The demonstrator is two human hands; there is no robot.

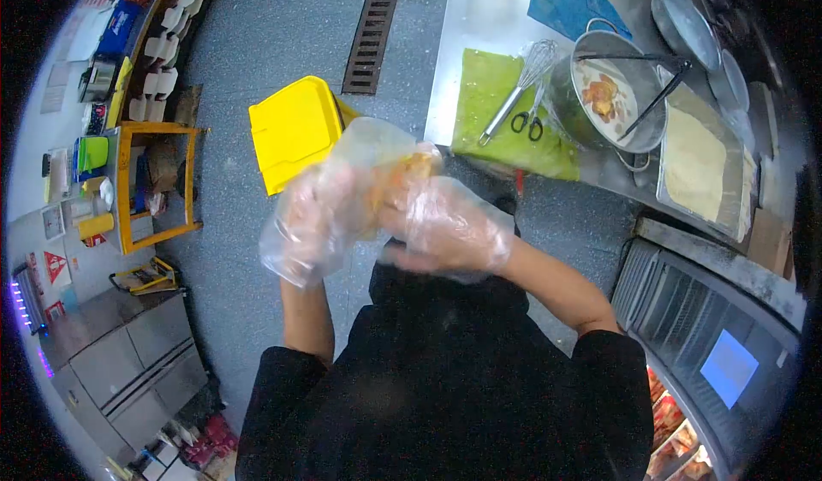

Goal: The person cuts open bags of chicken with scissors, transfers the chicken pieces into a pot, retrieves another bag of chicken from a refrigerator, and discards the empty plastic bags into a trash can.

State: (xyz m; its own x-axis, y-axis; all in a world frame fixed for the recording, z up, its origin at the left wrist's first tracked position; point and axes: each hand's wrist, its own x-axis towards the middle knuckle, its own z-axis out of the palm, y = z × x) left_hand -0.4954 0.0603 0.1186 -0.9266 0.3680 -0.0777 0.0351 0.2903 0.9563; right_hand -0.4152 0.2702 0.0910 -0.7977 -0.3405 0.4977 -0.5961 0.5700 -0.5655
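Note:
In front of my body I hold a clear plastic bag [370, 143] with orange, wet-looking food or sauce smeared inside it. My left hand [310, 220], in a loose clear plastic glove, is closed on the bag's left side. On the other side, my right hand [449, 224], gloved the same way, grips the bag near the orange part. Motion blurs the fingers of both hands. To the right stands a metal pot [629, 130] holding white liquid with orange pieces, and black-handled tongs [638, 57] rest across its rim.
On the steel counter [467, 10] lie a green cloth [479, 79], a whisk [522, 87], black-handled scissors [529, 125] and a blue cloth [569, 2]. A tray of pale powder [693, 156] stands beyond the pot. A yellow bin [295, 130] is on the floor ahead.

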